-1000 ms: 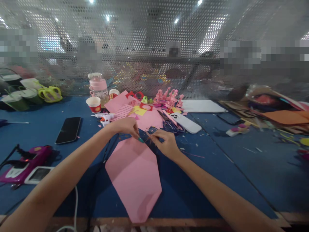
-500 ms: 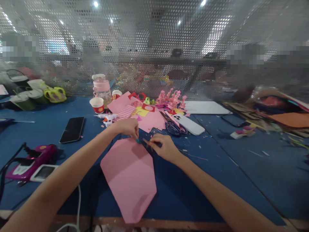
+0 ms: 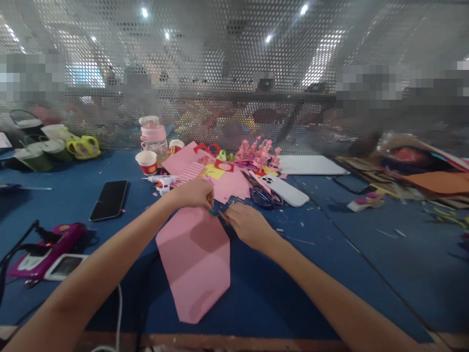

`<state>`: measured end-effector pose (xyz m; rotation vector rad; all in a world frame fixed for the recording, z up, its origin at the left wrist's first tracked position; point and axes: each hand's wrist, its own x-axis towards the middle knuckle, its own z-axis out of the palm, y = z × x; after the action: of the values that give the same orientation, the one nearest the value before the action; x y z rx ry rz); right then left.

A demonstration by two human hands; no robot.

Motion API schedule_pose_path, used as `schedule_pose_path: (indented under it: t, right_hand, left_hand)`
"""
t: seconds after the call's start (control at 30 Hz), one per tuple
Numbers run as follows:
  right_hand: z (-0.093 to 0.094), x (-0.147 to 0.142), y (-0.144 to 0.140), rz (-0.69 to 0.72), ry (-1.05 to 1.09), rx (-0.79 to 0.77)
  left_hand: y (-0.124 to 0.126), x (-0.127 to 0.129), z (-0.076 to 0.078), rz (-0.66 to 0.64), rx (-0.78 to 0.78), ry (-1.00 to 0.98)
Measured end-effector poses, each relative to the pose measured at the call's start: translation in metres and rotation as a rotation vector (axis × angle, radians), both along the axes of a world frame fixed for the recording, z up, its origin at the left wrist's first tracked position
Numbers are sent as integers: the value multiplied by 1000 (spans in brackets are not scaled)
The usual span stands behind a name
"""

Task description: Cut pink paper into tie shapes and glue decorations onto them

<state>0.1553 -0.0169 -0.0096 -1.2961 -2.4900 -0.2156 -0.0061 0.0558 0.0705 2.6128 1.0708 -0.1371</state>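
Observation:
A large pink paper sheet (image 3: 194,264) with angled corners lies on the blue table, one near corner slightly curled. My left hand (image 3: 198,194) is closed in a pinch at the sheet's far edge. Right at its fingertips shows a small teal piece (image 3: 213,212), too small to name. Close by on the right, my right hand (image 3: 246,222) pinches a thin greyish piece (image 3: 222,214) that points toward the teal one. Whether the two pieces touch or belong together I cannot tell.
Behind my hands lie scissors (image 3: 262,196), a white phone (image 3: 287,190), pink paper scraps (image 3: 230,186) and a glue gun (image 3: 163,183). To the left are a black phone (image 3: 109,200), a paper cup (image 3: 146,163) and a purple power strip (image 3: 54,252) with cables.
The pink sheet has turned a little, its near end swinging left and away from the table edge. Both hands stay close together, and my right fingers have closed in slightly.

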Motion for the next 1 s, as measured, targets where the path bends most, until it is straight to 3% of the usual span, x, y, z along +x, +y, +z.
schedule_pose_path:
  t: [0.3,0.43,0.6,1.0]
  right_hand:
    - [1,5,2,-54,184,-65]
    - [-4,7,3,-73,198,90]
    - [-5,7,4,-13,177,267]
    - [-3,6,1,-3,146,379]
  left_hand:
    - [0,0,2,-63,-2,-104]
    - [3,-1,0,-7,-50,-167]
    - [7,-3,0,-35,-76,-169]
    - [-7,3,1,-7,60,-1]
